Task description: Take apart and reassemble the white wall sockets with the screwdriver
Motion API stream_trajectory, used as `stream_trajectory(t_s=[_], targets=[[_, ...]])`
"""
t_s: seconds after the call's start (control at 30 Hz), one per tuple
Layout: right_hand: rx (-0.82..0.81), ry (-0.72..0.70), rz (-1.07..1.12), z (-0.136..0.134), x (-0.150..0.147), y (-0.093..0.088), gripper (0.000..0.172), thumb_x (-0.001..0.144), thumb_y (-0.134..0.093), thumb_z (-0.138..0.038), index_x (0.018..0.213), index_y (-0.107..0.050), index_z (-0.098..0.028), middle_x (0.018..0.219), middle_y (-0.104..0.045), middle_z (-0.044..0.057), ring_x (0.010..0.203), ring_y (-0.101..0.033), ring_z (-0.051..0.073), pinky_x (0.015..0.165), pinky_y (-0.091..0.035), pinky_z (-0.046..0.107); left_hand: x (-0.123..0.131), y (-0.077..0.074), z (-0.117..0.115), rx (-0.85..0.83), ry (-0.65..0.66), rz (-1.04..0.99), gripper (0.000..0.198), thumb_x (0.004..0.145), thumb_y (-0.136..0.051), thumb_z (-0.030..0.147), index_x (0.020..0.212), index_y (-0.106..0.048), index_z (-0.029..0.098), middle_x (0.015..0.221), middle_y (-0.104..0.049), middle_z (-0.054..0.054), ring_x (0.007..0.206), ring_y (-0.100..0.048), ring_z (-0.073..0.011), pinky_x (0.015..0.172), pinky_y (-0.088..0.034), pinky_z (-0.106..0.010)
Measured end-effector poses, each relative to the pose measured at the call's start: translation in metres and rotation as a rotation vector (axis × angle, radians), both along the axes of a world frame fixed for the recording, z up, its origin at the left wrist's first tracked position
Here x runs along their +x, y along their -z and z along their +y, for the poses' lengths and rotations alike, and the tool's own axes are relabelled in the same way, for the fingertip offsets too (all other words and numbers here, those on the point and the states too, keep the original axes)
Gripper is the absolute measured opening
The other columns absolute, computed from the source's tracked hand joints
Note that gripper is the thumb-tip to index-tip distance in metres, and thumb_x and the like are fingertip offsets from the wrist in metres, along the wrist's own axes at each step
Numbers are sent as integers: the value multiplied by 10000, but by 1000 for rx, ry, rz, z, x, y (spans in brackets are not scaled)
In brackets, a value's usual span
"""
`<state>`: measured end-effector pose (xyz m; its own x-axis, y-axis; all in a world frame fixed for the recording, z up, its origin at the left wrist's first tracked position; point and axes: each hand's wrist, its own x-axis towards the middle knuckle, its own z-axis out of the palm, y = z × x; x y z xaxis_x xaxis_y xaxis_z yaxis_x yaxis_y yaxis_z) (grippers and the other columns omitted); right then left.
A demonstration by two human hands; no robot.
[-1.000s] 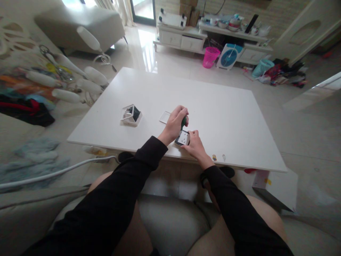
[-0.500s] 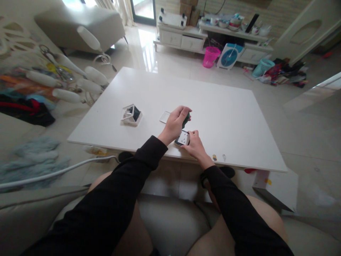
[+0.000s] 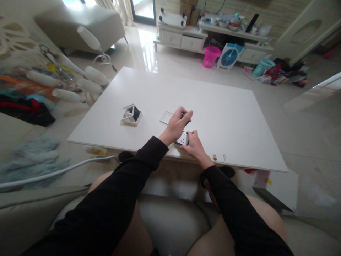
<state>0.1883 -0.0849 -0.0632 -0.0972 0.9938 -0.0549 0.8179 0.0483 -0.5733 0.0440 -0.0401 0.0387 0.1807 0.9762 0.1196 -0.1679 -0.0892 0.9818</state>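
Close to the near edge of the white table (image 3: 223, 117), a white wall socket (image 3: 182, 138) with a dark rim lies face up. My right hand (image 3: 194, 143) grips its right side, thumb at the near edge and fingers at the far edge. Just above the socket, my left hand (image 3: 178, 123) is closed round a dark green screwdriver-like tool (image 3: 187, 123); only part of its handle shows, and its tip is hidden. A white rectangular frame (image 3: 165, 116) lies flat beyond my left hand, partly covered by it.
Left on the table stands a white open box-like piece (image 3: 131, 115) with dark parts inside. A small yellow figure (image 3: 214, 157) and a small pale key-like item (image 3: 224, 157) lie at the near edge. White lamp arms (image 3: 90, 76) reach near the table's left side.
My left hand has turned about the green tool, its thumb now stretched further right and less of the handle showing. The socket and my right hand have barely shifted.
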Motion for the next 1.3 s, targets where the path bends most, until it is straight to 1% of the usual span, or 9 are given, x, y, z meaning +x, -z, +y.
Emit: stream_trajectory(t_s=[0.13,0.3,0.4,0.53,0.7,0.8,1.0,1.17,1.3], targets=[[-3,7,-5,-1,-1,-1,654,679,-899,-303,1218,-546,-196,1212,-450,75,1086,-605,276,1047,-524,455,-1,2,3,44,-33,25,313,1020,-599,407,798,-533,197,704,-546,24,623,-471,-97,623,-406,-252],[-2,14,-3,-1,-1,-2,634,681,-896,-311,1203,-551,-206,1199,-449,67,1077,-609,267,1040,-525,447,-2,-3,-1,60,-45,-9,313,1023,-558,507,914,-582,214,752,-595,6,692,-560,-120,628,-431,-256],[2,11,2,-1,0,-1,634,680,-894,-314,1204,-552,-212,1194,-447,61,1069,-610,261,1037,-526,446,-1,-5,-4,57,-51,-15,336,1046,-491,527,929,-576,223,746,-602,4,681,-564,-125,603,-426,-260],[1,1,8,-1,-1,0,643,679,-896,-314,1212,-553,-213,1200,-449,64,1070,-610,260,1037,-527,442,1,-6,-4,58,-84,-20,366,1094,-371,465,836,-487,233,652,-540,27,600,-489,-117,600,-422,-258],[-3,-1,3,0,-1,0,646,686,-897,-326,1216,-548,-202,1201,-449,69,1072,-605,260,1042,-525,440,1,-4,-4,7,-6,-9,266,1026,-585,352,856,-419,233,662,-535,61,629,-502,-95,655,-434,-233],[3,-7,4,0,-1,0,641,688,-896,-326,1210,-547,-201,1196,-447,66,1064,-598,258,1041,-526,442,1,0,-4,17,-28,1,266,988,-649,314,856,-436,223,726,-564,48,684,-536,-90,690,-441,-235],[-4,4,0,0,-1,0,650,675,-904,-329,1205,-551,-199,1195,-445,68,1064,-602,265,1039,-526,448,-3,4,2,113,-134,99,329,925,-724,460,823,-538,209,753,-590,15,676,-523,-107,641,-430,-257],[-1,10,-4,0,-1,1,652,671,-901,-322,1211,-555,-203,1190,-449,67,1050,-608,263,1029,-530,450,-9,-1,1,194,-1,175,394,971,-608,573,888,-666,192,800,-653,-28,682,-540,-126,626,-430,-273],[4,8,-2,-1,-1,1,650,675,-899,-328,1213,-554,-205,1191,-455,71,1048,-611,268,1026,-530,454,-7,-1,-2,226,56,159,406,1059,-436,528,911,-634,206,798,-624,-22,721,-540,-132,674,-449,-266]])
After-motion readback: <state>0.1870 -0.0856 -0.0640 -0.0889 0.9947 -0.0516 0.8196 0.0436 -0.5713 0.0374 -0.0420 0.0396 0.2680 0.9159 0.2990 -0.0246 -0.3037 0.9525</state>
